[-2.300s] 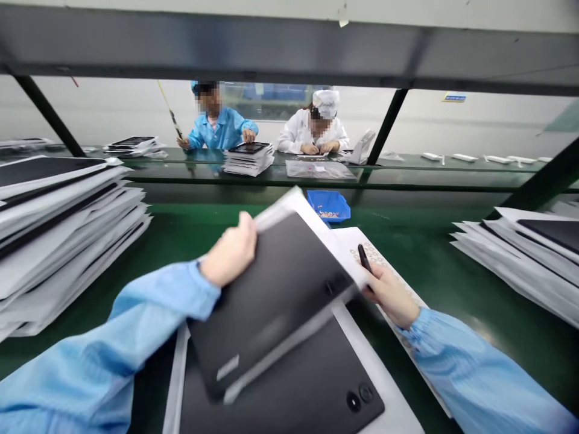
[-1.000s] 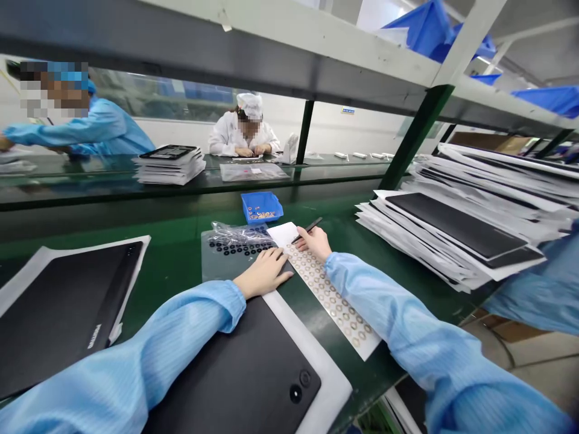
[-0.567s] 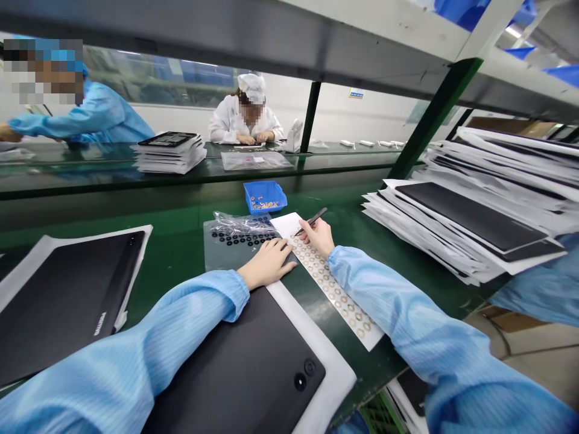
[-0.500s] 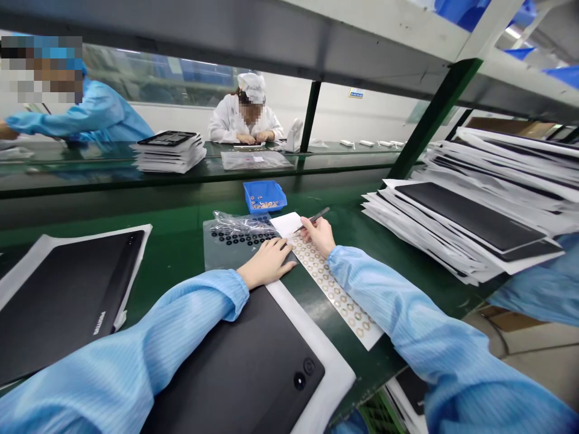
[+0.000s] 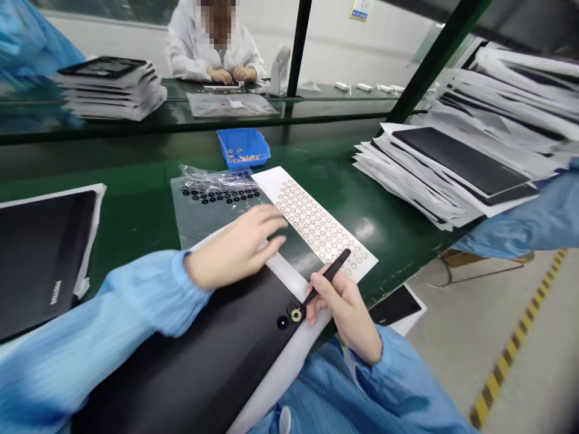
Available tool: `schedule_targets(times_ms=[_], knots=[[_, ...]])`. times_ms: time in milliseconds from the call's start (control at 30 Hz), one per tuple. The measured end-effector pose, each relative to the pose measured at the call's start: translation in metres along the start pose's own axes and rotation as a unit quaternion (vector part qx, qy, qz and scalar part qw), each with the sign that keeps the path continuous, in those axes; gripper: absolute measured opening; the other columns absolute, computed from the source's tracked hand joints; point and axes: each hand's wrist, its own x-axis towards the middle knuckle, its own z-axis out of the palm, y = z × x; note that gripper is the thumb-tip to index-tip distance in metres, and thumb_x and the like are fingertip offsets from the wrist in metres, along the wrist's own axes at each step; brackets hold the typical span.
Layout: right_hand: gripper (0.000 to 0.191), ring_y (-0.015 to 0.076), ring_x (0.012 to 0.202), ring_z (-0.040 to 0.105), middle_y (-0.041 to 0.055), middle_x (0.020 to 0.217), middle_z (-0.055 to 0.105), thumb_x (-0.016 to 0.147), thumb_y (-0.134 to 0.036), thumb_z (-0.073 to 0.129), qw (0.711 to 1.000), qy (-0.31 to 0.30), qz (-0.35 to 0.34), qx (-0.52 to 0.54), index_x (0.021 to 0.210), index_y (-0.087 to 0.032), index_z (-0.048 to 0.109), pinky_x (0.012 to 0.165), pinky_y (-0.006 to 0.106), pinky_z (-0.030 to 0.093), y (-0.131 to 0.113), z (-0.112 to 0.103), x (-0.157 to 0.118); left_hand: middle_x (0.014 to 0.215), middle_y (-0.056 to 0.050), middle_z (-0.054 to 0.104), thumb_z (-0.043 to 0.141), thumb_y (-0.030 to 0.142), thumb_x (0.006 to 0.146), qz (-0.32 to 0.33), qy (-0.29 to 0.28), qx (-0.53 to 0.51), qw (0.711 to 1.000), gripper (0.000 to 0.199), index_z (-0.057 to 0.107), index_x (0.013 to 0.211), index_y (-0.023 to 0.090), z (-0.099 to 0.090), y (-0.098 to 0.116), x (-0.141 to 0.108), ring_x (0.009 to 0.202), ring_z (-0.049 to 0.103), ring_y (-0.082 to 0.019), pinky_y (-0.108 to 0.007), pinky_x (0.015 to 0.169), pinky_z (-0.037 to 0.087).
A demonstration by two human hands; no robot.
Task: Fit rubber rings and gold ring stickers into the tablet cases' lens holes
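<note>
A: What dominates the scene?

B: A green surface point(image 5: 145, 160), where a dark panel point(image 5: 194, 355) lies toward the near edge on a white wrap point(image 5: 294, 349). A sheet of rings point(image 5: 312, 217) slants beyond, its near corner close to the surface's right edge.

A: And the hands?

B: The left hand point(image 5: 239, 247), fingers spread, is over the panel's far edge; whether it touches cannot be told. The right hand point(image 5: 346, 310) grips black tweezers point(image 5: 332, 271), their tip at a small ring point(image 5: 296, 314) by the panel's right corner.

A: Which step?

B: Apparently ring placement at a round camera spot. That calls for a steady tip and the ring centred.

A: Room to work?

B: Green shows right of the ring sheet; between sheet and panel, the strip is narrow.
</note>
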Motion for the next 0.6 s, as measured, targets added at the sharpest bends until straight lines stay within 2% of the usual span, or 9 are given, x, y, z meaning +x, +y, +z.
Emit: schedule_targets(times_ms=[33,100,200,333,600], knots=[[0.044,0.0120,0.039,0.059,-0.0012,0.051,0.062,0.078,-0.060,0.063,1.000,0.025,-0.009,0.004,0.073,-0.018,0.048,0.039,0.020,0.050,0.006,0.002,-0.002,0.126,-0.012,0.057,0.034,0.027,0.099,0.013,0.017,-0.030,0.999,0.033,0.057,0.117,0.011,-0.001,0.011,-0.017,0.122,0.050,-0.021,-0.036,0.105,0.042],[0.044,0.0129,0.039,0.059,-0.0011,0.050,0.062,0.080,-0.060,0.062,0.998,0.063,-0.026,-0.005,0.075,-0.019,0.048,0.040,0.022,0.050,0.011,0.005,-0.003,0.125,-0.012,0.058,0.034,0.025,0.099,0.008,0.014,-0.048,0.999,0.033,0.055,0.121,0.013,0.000,0.032,-0.048,0.119,0.054,-0.019,-0.030,0.100,0.048],[0.043,0.0132,0.038,0.059,-0.0012,0.048,0.062,0.081,-0.060,0.061,0.996,0.078,-0.031,-0.030,0.075,-0.019,0.048,0.040,0.022,0.051,0.009,0.007,-0.004,0.122,-0.011,0.060,0.034,0.023,0.099,0.037,0.010,-0.039,0.999,0.031,0.058,0.118,0.016,0.004,0.054,-0.074,0.120,0.053,-0.021,-0.031,0.097,0.051],[0.043,0.0134,0.037,0.058,-0.0015,0.046,0.061,0.082,-0.060,0.059,0.995,0.073,-0.033,-0.057,0.075,-0.019,0.048,0.040,0.023,0.051,0.005,0.007,-0.006,0.113,-0.010,0.065,0.037,0.024,0.098,0.086,0.014,-0.022,0.996,0.030,0.064,0.109,0.019,0.011,0.060,-0.074,0.113,0.056,-0.025,-0.040,0.097,0.051],[0.040,0.0126,0.036,0.057,-0.0021,0.044,0.059,0.085,-0.057,0.056,0.993,0.073,-0.056,-0.080,0.074,-0.019,0.050,0.039,0.023,0.051,0.003,0.007,-0.007,0.110,-0.009,0.065,0.032,0.024,0.099,0.087,-0.009,-0.002,0.996,0.035,0.066,0.110,0.020,0.017,0.059,-0.069,0.109,0.058,-0.026,-0.046,0.094,0.050]])
